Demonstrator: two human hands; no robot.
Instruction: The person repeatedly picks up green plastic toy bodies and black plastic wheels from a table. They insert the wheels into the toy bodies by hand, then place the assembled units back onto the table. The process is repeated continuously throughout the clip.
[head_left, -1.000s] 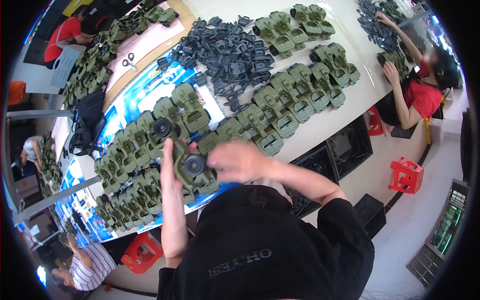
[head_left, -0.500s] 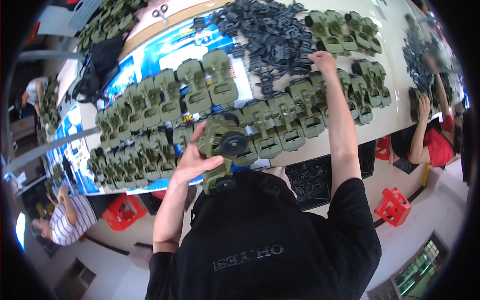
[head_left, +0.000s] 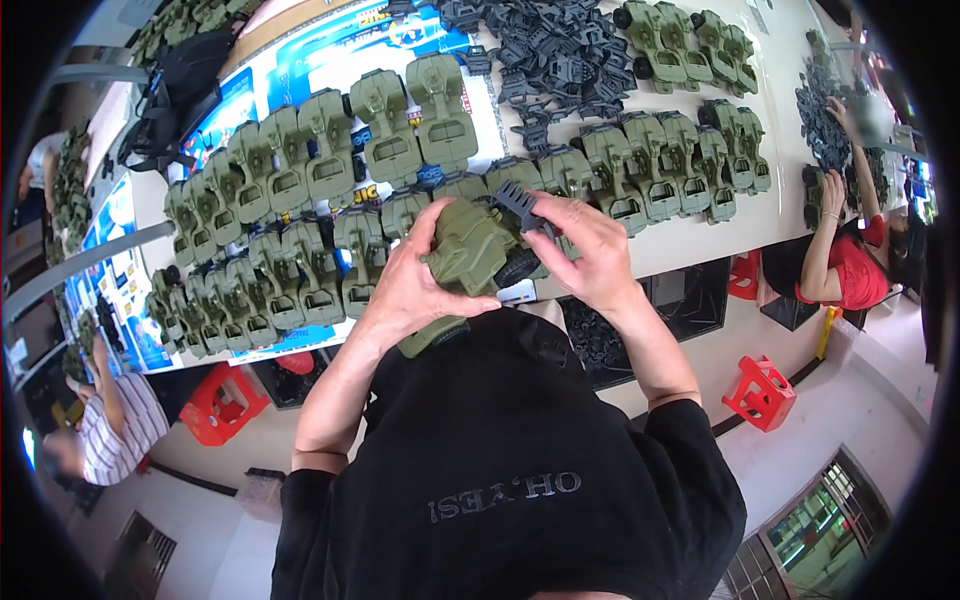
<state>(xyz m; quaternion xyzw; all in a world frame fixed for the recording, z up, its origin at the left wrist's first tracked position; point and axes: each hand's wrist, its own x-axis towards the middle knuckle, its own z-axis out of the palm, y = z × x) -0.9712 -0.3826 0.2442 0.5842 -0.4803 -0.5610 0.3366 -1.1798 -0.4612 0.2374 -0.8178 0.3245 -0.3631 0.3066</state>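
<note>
My left hand (head_left: 412, 290) is wrapped round an olive-green toy vehicle body (head_left: 468, 245) with a black wheel, held in front of my chest at the table's near edge. Between the fingers and thumb of my right hand (head_left: 590, 250) is a dark grey slotted plastic part (head_left: 516, 203), close against the front of the vehicle body. Whether the two pieces touch I cannot tell. Just beyond my hands stand rows of similar green vehicle bodies (head_left: 615, 170), stretching to left and right.
A heap of dark grey plastic parts (head_left: 560, 65) lies on the far side of the table. A black bag (head_left: 180, 95) is at the far left. Red stools (head_left: 760, 393) stand below the table edge. One co-worker in red (head_left: 850, 270) sits at right, another in stripes (head_left: 125, 425) at left.
My right hand has come back from the heap with a dark grey part and is now beside the vehicle body. The left hand has turned the body slightly.
</note>
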